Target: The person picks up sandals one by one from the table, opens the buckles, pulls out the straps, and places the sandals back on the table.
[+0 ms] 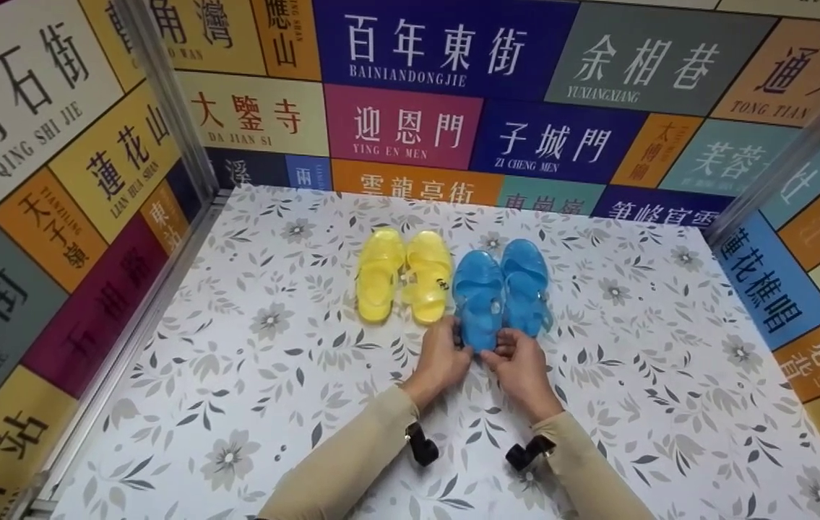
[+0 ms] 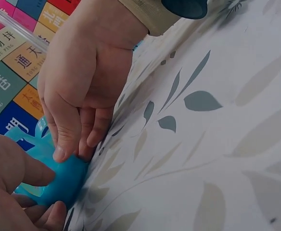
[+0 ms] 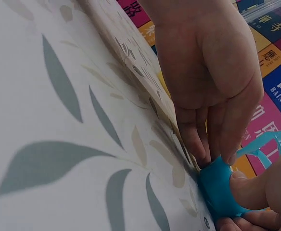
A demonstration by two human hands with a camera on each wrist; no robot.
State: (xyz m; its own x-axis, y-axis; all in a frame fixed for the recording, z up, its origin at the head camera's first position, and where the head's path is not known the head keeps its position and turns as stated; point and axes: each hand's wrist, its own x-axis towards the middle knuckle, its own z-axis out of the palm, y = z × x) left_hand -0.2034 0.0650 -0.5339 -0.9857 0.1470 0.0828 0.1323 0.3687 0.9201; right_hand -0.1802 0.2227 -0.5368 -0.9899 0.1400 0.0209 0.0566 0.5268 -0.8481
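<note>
Both hands are at the heel end of the nearer blue jelly sandal (image 1: 478, 278), whose toe faces away from me. On its left side, my left hand (image 1: 444, 359) pinches the heel edge, thumb on top. My right hand (image 1: 520, 363) grips the opposite side of that heel in the same way. Seen from the left wrist, the blue heel (image 2: 68, 180) sits low over the patterned surface between the two hands. The other blue sandal (image 1: 527, 271) lies just to the right, slightly farther back, its inner edge partly hidden by the held one.
A pair of yellow jelly sandals (image 1: 378, 278) lies side by side left of the blue ones, toes also away. Everything rests on a white leaf-patterned table (image 1: 251, 404). Upright panels of colourful street-name signs (image 1: 446, 47) enclose the back and both sides.
</note>
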